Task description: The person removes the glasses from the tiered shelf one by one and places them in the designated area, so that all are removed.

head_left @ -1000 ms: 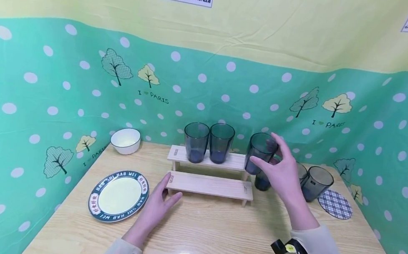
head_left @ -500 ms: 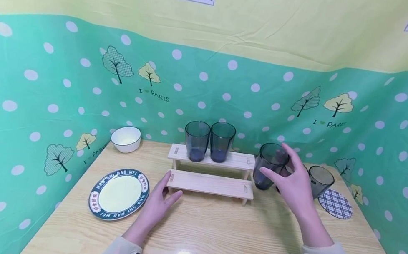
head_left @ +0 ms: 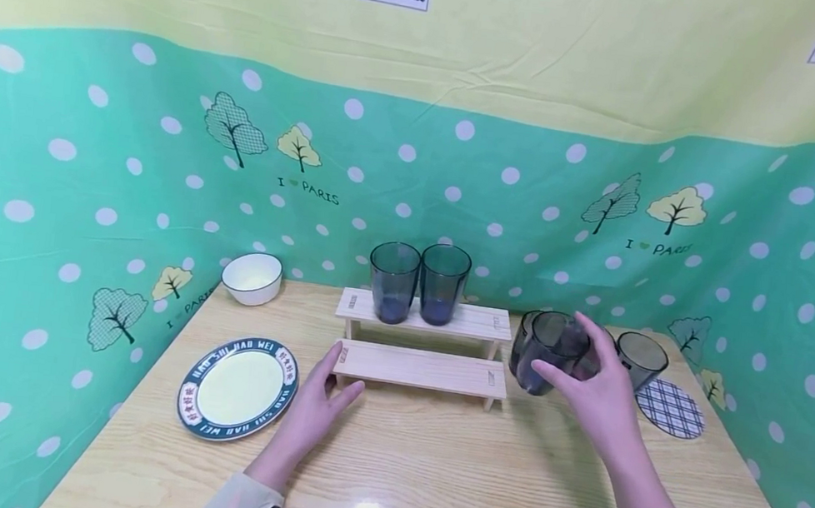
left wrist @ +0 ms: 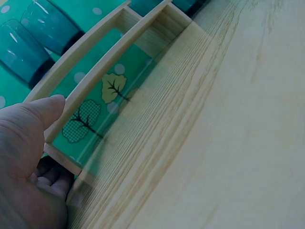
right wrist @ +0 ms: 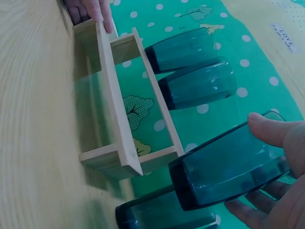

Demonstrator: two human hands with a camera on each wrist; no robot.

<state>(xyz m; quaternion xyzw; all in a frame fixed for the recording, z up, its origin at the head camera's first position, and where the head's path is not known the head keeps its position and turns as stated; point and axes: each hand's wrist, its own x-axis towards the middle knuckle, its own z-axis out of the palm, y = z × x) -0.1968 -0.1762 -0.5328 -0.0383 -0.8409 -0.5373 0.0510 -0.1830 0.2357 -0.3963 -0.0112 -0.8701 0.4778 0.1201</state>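
Observation:
My right hand (head_left: 599,393) holds a dark tinted glass tumbler (head_left: 555,346) upright between thumb and fingers, right of the two-tier wooden shelf (head_left: 420,370). Close behind it is another tumbler (head_left: 520,346), mostly covered in the head view; the right wrist view shows part of this second tumbler (right wrist: 157,210) below the held one. Whether the held tumbler touches the table cannot be told. Two matching tumblers, one left (head_left: 393,286) and one right (head_left: 442,287), stand side by side on the upper tier. At the shelf's left end, my left hand (head_left: 311,402) grips the lower tier's corner, thumb in front.
Beyond my right hand stands a brownish glass (head_left: 640,360), beside a round checked mat (head_left: 669,408). A blue-rimmed plate (head_left: 241,390) lies on the left of the table (head_left: 428,466). Behind it is a white bowl (head_left: 251,278). A patterned cloth (head_left: 300,133) closes off the back and sides.
My right hand has carried the tumbler from above the upper tier's right end, rightward, down and nearer to me. My left hand stays at the shelf's left end.

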